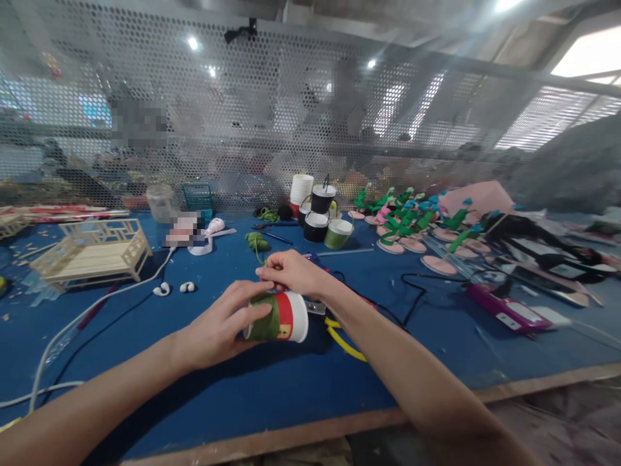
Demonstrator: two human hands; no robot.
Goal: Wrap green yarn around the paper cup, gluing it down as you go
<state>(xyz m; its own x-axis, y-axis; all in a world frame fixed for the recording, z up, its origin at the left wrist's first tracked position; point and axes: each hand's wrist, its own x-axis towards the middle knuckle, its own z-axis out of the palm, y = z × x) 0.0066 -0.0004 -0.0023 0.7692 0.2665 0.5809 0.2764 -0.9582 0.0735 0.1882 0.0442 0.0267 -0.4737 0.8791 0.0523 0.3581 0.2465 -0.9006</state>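
Note:
My left hand (228, 323) is closed around a paper cup (292, 317) lying on its side above the blue table, its white rim facing right. Green yarn wraps part of the cup, and a red band with a yellowish patch shows beside the rim. My right hand (294, 272) is at the far side of the cup, thumb and fingers pinched together; a green strand seems to run from there towards a small ball of green yarn (257, 241). What lies between those fingertips is mostly hidden.
Behind stand wrapped cups (316, 226) and a stack of white cups (301, 188). Green plant-like crafts (407, 220) on pink discs fill the right rear. A purple power strip (507, 309) lies right, a wooden model bed (97, 252) left. Yellow-handled scissors (345, 343) lie under my right forearm.

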